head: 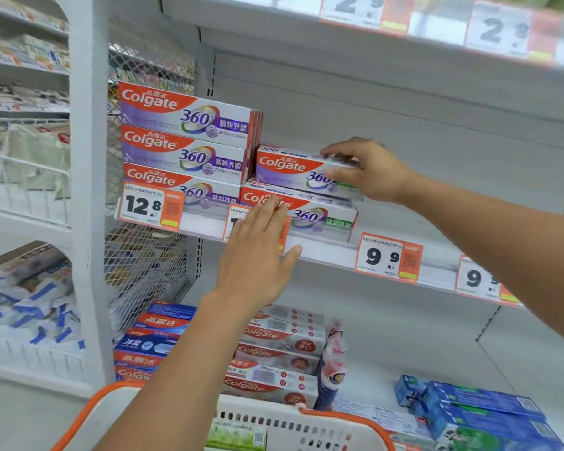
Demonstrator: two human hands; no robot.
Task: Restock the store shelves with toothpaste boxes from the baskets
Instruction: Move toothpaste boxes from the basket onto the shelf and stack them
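Note:
My right hand (368, 169) grips the right end of a Colgate 360 toothpaste box (287, 167), which lies on top of a second Colgate box (319, 216) on the middle shelf (332, 252). My left hand (258, 255) is raised flat with straight fingers in front of the lower box and its price tag, fingertips at the box's front face. To the left stands a stack of three purple Colgate 360 boxes (183, 138). The white basket with an orange rim (274, 418) sits at the bottom, with a green-printed pack partly visible inside.
Price tags 12.8 (150, 206) and 9.9 (388, 258) hang on the shelf edge. The lower shelf holds red Colgate boxes (274, 346), blue boxes (157, 336) and blue-green boxes (482, 411). A white upright post (88, 190) and wire mesh bound the left side.

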